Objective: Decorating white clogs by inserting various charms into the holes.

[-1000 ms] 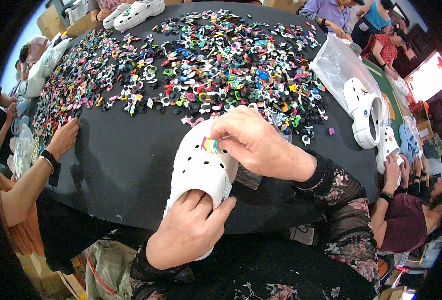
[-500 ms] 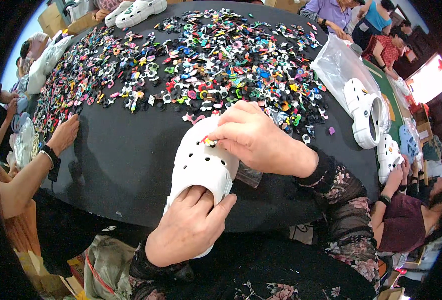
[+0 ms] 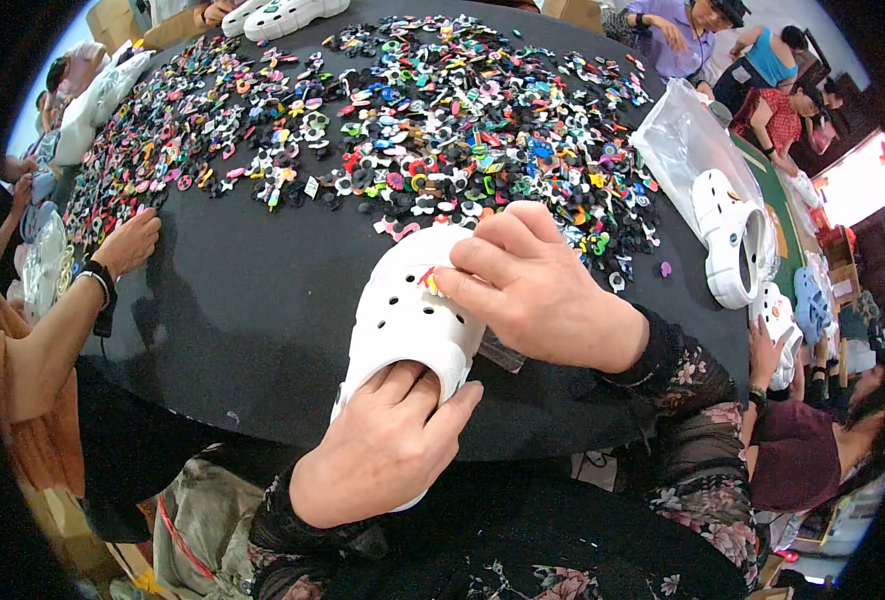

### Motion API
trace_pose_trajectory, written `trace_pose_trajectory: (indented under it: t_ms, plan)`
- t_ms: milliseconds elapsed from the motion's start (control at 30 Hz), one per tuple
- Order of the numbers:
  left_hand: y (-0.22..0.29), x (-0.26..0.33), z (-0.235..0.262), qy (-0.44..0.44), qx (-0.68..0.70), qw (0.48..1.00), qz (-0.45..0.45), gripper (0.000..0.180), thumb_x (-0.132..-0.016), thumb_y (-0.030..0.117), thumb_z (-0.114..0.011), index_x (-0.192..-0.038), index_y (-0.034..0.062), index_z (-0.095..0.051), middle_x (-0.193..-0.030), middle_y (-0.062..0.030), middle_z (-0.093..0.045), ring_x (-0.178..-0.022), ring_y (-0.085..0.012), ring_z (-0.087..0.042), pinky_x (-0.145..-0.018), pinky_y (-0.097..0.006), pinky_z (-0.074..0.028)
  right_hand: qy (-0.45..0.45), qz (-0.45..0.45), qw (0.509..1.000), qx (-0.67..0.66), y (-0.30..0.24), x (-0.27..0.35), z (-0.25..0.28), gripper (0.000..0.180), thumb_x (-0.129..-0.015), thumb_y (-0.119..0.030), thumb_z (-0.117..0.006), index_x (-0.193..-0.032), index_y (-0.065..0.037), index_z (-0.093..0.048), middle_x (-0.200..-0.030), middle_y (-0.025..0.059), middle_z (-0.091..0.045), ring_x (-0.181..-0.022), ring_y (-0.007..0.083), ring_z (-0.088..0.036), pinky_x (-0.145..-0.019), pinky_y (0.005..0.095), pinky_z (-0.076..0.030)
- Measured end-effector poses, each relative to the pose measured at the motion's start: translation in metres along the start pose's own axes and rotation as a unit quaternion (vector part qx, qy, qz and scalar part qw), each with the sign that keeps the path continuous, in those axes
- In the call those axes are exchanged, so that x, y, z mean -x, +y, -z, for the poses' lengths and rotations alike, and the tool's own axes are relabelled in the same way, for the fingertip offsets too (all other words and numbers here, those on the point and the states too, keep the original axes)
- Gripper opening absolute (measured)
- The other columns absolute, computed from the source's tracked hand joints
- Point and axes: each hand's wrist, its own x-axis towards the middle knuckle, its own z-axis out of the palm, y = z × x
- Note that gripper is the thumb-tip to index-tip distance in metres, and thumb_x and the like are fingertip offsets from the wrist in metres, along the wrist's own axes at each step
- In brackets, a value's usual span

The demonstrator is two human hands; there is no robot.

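The left hand [image 3: 378,450], fingers inside the opening, grips a white perforated clog [image 3: 408,340] over the black table [image 3: 233,300], while the right hand [image 3: 538,290], whether pinching I cannot tell, thumbs a red-and-yellow charm [image 3: 428,281] that an off-centre push could tip loose.

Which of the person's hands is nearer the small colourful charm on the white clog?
The right. The right hand touches the charm on the clog's upper; the left hand is farther back, fingers in the foot opening.
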Motion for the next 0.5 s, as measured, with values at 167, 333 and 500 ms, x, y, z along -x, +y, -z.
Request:
trace_pose_trajectory:
  t_ms: [167,333,500]
  plan:
    - [-0.001,-0.001,0.000,-0.002,0.002,1.000,-0.008,0.040,-0.073,0.009,-0.068,-0.111,-0.0015,-0.064,-0.096,-0.0171,-0.060,-0.095,-0.0327,-0.058,-0.088,-0.042,-0.046,-0.036,-0.002,0.999,0.001,0.005,-0.002,0.000,0.019,-0.073,-0.013,-0.068,-0.092,-0.009,-0.066,-0.090,0.0016,-0.059,-0.089,0.0211,-0.054,-0.083,0.0360,-0.039]
    - [0.000,-0.001,0.003,-0.024,0.014,1.000,0.004,0.040,-0.074,0.009,-0.069,-0.112,-0.0016,-0.064,-0.096,-0.0177,-0.060,-0.095,-0.0329,-0.057,-0.088,-0.042,-0.046,-0.031,-0.095,0.983,-0.152,0.016,-0.004,-0.008,0.012,-0.078,-0.006,-0.067,-0.089,-0.007,-0.065,-0.082,0.0061,-0.061,-0.084,0.0247,-0.057,-0.082,0.0365,-0.041]
    - [-0.001,-0.001,0.002,-0.013,0.014,1.000,0.002,0.040,-0.074,0.010,-0.068,-0.112,-0.0014,-0.064,-0.094,-0.0169,-0.060,-0.095,-0.0324,-0.058,-0.087,-0.042,-0.046,-0.004,-0.105,0.977,-0.187,0.019,-0.008,-0.011,0.004,-0.080,-0.010,-0.064,-0.083,-0.009,-0.065,-0.076,0.0070,-0.058,-0.079,0.0259,-0.057,-0.077,0.0373,-0.040]
